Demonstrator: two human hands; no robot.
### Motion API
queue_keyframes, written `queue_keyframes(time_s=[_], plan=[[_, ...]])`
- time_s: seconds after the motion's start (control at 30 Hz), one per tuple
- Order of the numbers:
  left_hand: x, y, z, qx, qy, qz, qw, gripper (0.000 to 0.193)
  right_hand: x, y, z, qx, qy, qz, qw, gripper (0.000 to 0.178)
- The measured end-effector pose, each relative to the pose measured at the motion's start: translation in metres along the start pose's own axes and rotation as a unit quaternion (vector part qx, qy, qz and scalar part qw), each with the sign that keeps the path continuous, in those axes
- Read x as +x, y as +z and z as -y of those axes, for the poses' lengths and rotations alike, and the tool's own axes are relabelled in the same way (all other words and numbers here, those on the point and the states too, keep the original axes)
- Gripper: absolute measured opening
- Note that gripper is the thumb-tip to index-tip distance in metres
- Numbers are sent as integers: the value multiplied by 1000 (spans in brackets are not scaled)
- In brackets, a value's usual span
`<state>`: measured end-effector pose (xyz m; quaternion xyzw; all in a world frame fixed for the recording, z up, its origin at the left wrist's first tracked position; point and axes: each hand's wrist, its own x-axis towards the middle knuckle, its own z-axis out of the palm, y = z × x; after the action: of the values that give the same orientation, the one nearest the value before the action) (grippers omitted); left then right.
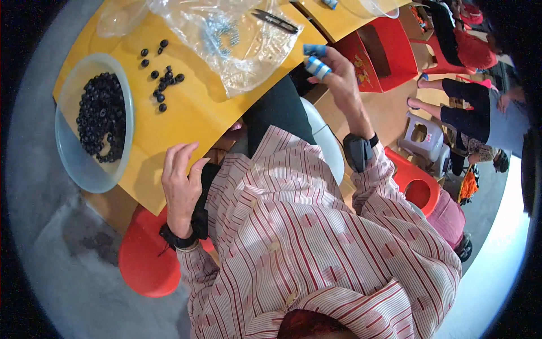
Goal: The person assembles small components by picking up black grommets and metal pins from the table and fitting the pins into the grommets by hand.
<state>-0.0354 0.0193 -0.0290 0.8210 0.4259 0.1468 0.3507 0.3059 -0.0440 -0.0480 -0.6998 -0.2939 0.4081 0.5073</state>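
My left hand (pixel 182 179) hovers by the near edge of the yellow table (pixel 186 121), its fingers spread and nothing in them. Off the table's right edge, my right hand (pixel 334 70) is raised with fingers bent and a little apart. Blue and blue-white wraps (pixel 318 67) cover two of its fingertips; I can make out nothing held there. Nearest to that hand lies a clear plastic bag (pixel 248 65) with small light-blue pieces (pixel 224 37) in or under it. Black thread snips (pixel 275 21) rest on the bag. Several loose black beads (pixel 162 86) are scattered left of it.
A translucent bowl (pixel 66 141) of small black beads (pixel 101 116) stands at the table's left edge. A red stool (pixel 149 254) is below my left hand. Right of the table are a red bin (pixel 389 53), a grey stool (pixel 422 135) and other people (pixel 468 107).
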Motion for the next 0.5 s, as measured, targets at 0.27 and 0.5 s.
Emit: queue_keyframes(time_s=[0.27,0.5], plan=[[-3,1,13,5,-10,0,1000,26,6,-47,-59,-80,68,-166,981,56],[13,3,25,19,-36,-47,998,19,-11,-28,-75,-54,42,-121,990,46]])
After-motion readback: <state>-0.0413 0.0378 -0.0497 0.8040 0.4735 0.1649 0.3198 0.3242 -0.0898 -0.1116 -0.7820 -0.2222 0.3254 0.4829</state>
